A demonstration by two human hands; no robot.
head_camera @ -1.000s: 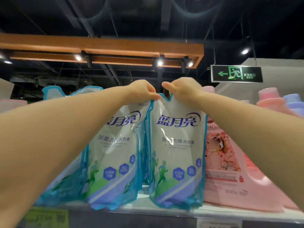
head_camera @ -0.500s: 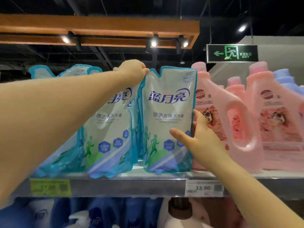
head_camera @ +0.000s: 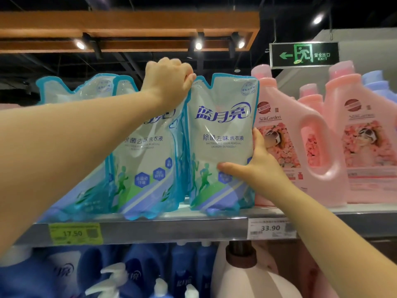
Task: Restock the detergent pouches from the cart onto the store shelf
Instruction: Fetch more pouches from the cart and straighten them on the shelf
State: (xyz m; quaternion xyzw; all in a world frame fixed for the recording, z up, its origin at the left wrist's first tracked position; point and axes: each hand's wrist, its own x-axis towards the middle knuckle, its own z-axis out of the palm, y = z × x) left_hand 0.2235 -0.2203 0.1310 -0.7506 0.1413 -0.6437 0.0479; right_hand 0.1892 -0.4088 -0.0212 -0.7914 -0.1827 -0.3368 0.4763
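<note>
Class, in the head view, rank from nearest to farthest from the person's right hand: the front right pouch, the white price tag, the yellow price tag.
1. Front right pouch: gripped by the right hand.
2. White price tag: just below, on the shelf edge.
3. Yellow price tag: far left along that edge.

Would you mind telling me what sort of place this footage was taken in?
Most likely a supermarket laundry aisle: a metal shelf carrying price tags, rows of detergent pouches and pink bottles, and a green exit sign overhead.
</note>
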